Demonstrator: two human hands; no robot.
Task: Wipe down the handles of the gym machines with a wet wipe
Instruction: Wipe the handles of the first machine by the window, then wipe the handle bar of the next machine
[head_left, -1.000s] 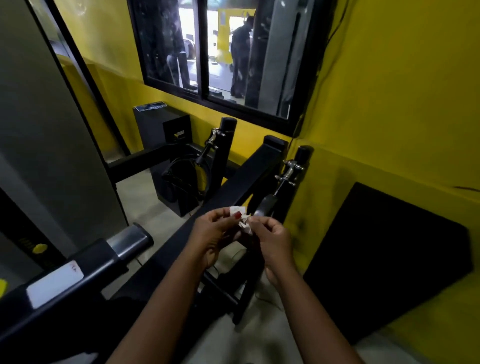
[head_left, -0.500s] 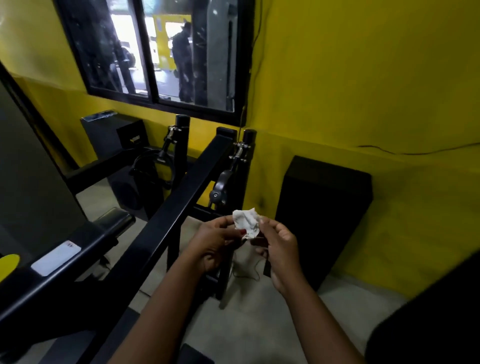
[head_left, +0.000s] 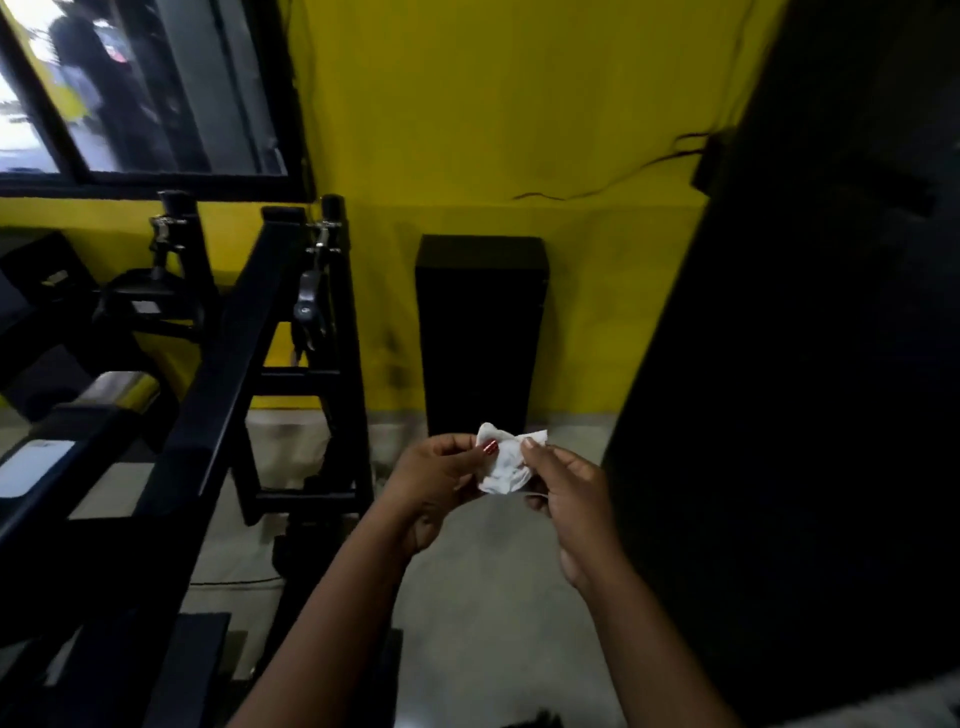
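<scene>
A crumpled white wet wipe (head_left: 506, 460) is held in front of me, above the grey floor. My left hand (head_left: 436, 480) pinches its left edge between thumb and fingers. My right hand (head_left: 569, 486) pinches its right edge, thumb on top. The black gym machine frame (head_left: 228, 338) slants up on my left, with a hanging black handle (head_left: 306, 306) clipped to a metal carabiner near its upper end. Both hands are to the right of the frame and do not touch it.
A tall black box (head_left: 480, 332) stands against the yellow wall (head_left: 493, 104) straight ahead. A large dark panel (head_left: 810, 364) fills the right side. A dark-framed window (head_left: 145, 88) is at upper left. A padded bar with a chrome end (head_left: 111, 387) lies at left.
My view has swung to the right: the machine frame moved left and the dark panel came in at right. Both hands kept hold of the wipe and have spread it a little wider.
</scene>
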